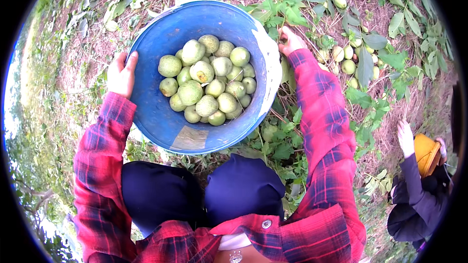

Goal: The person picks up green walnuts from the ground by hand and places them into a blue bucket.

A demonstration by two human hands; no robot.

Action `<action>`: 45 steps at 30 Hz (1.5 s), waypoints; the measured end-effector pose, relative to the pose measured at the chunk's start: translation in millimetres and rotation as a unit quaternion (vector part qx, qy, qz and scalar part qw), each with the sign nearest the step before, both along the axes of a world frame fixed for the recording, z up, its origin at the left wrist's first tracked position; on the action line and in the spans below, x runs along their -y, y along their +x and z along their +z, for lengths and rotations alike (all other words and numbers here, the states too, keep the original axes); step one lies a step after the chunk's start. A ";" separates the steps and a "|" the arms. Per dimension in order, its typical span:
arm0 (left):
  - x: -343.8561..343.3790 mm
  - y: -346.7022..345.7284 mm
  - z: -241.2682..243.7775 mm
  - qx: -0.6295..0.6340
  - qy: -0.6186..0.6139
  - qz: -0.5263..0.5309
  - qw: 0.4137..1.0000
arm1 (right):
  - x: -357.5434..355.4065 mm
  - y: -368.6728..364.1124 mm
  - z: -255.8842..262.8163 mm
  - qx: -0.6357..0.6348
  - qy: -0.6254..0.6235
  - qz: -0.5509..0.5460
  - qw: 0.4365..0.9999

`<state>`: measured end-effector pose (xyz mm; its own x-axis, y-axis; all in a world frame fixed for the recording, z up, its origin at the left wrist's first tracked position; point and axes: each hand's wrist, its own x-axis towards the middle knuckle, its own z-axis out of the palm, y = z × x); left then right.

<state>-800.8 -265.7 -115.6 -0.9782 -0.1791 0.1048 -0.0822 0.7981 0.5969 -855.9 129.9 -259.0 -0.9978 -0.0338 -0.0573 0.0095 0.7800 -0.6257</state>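
A blue plastic bucket [146, 117] stands before my knees, its rim worn white on the right. Inside lies a heap of green-husked walnuts [202, 72], one with a brown blemish on top. My left hand [122, 76] grips the bucket's left rim, thumb over the edge. Just beyond the right rim, my right hand [291, 42] is down among weeds and stems, its fingers curled. Whether something sits between those fingers is hidden.
More walnuts [348, 66] lie on dry grass at the right, partly under fallen leaves [365, 67]. Green weeds [285, 149] grow beside the bucket. At far right another person [420, 197] holds a yellow bucket [426, 155].
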 end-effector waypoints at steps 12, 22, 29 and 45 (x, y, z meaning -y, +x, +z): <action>-2.7 2.3 -2.0 -0.034 -0.085 -0.011 0.996 | 32.7 -24.3 5.6 0.157 0.345 0.164 0.911; 11.9 -5.9 -9.1 -0.002 -0.071 -0.021 0.997 | -25.9 73.7 70.4 -0.167 -0.172 -0.161 0.957; 22.6 -28.0 -39.0 0.036 -0.114 -0.025 0.993 | -88.0 250.2 140.0 -0.089 -0.844 -0.027 0.529; 45.3 -18.6 -22.4 -0.016 -0.102 -0.111 0.988 | -186.6 691.7 304.8 0.192 0.440 -0.808 0.342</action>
